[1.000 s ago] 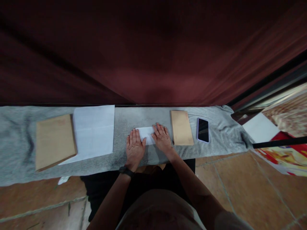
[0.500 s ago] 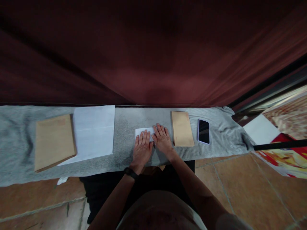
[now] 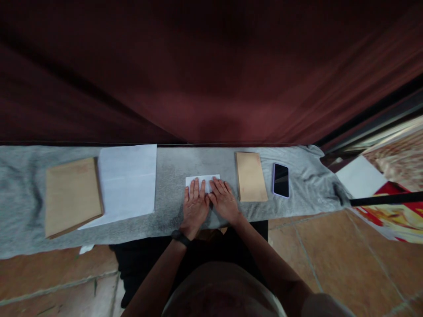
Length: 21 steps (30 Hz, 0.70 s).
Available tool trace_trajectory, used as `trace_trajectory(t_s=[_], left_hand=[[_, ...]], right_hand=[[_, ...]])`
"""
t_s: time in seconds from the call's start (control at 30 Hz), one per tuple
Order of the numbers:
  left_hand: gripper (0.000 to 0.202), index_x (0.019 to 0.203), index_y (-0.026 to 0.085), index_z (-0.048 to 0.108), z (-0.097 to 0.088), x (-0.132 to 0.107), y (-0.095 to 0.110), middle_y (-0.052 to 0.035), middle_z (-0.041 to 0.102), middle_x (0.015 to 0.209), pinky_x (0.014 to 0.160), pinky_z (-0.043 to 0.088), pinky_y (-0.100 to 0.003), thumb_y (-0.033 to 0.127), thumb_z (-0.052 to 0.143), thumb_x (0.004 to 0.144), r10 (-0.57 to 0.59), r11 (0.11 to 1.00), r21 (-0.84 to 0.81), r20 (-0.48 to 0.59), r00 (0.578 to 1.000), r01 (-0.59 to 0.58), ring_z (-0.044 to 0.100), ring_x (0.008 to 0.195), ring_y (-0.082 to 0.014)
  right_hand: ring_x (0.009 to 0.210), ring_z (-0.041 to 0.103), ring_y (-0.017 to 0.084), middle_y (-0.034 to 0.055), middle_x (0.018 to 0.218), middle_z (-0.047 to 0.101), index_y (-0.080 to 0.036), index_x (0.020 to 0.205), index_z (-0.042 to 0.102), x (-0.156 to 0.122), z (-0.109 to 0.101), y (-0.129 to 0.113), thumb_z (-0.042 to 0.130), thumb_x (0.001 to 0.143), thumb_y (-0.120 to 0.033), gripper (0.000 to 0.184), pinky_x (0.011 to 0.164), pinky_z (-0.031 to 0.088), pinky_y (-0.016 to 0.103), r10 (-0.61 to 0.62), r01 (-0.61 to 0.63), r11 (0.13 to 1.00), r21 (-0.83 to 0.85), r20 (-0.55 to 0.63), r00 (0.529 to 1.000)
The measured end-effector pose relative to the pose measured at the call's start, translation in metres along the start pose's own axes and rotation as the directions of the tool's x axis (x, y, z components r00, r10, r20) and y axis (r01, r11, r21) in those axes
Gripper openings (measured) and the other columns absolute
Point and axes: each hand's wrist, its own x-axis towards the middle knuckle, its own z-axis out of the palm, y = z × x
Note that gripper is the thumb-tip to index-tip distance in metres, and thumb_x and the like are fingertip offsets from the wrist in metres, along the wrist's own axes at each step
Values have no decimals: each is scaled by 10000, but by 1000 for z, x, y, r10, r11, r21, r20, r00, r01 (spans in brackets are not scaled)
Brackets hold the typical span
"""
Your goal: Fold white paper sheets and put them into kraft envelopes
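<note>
A small white piece of paper [image 3: 207,179], apparently folded, lies on the grey cloth in front of me. My left hand [image 3: 195,207] rests flat on its left part with the fingers stretched out. Beside it, my right hand [image 3: 225,200] presses flat on the right part, fingers extended, the thumbs of both hands nearly meeting. Much of the paper's near side is hidden under the hands. Just right of my right hand is a stack of brown envelopes [image 3: 251,177].
Large white sheets [image 3: 128,180] lie at the left, partly under a bigger stack of brown envelopes [image 3: 73,198]. A phone [image 3: 280,180] lies at the right. The grey cloth [image 3: 172,176] covers the narrow surface, and a dark red curtain [image 3: 211,105] hangs behind it.
My right hand has slid slightly back toward me and right, uncovering the paper's far right corner. My left hand stays nearly in place on the paper.
</note>
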Motion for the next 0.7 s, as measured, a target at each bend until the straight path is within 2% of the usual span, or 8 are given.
trace_trajectory(t_s=[0.27, 0.47, 0.6, 0.7], left_hand=[[675, 1613, 78, 347, 0, 1, -10, -229, 298, 1689, 1263, 262, -592, 441, 398, 1047, -66, 996, -67, -70, 995, 61, 257, 1591, -349], [707, 1600, 53, 360, -4, -1, -16, -249, 297, 1684, 1264, 263, -581, 497, 389, 1051, -60, 997, -46, -90, 994, 56, 265, 1586, -359], [717, 1603, 62, 357, -4, -1, -14, -249, 304, 1680, 1254, 279, -588, 513, 398, 1047, -64, 997, -52, -114, 991, 58, 272, 1583, -364], [720, 1609, 73, 348, -3, -2, -15, -245, 316, 1677, 1253, 280, -599, 514, 409, 1043, -61, 997, -61, -139, 988, 53, 283, 1579, -363]], right_hand=[[1554, 355, 256, 112, 1668, 398, -169, 1581, 451, 10, -5, 8, 407, 1103, -332, 506, 1288, 264, 496, -3, 3, 1000, 10, 1, 1000], [1481, 441, 262, 118, 1585, 518, -172, 1527, 523, 34, -13, 23, 513, 1043, -262, 493, 1262, 308, 466, -21, 19, 999, 42, 37, 999], [1329, 560, 276, 124, 1449, 611, -211, 1432, 618, 62, -24, 26, 635, 963, -243, 471, 1179, 399, 441, 20, -23, 1000, 21, 130, 991], [1282, 574, 280, 116, 1393, 626, -220, 1365, 654, 83, -33, 25, 714, 918, -275, 454, 1131, 425, 435, 78, -79, 997, -7, 233, 969]])
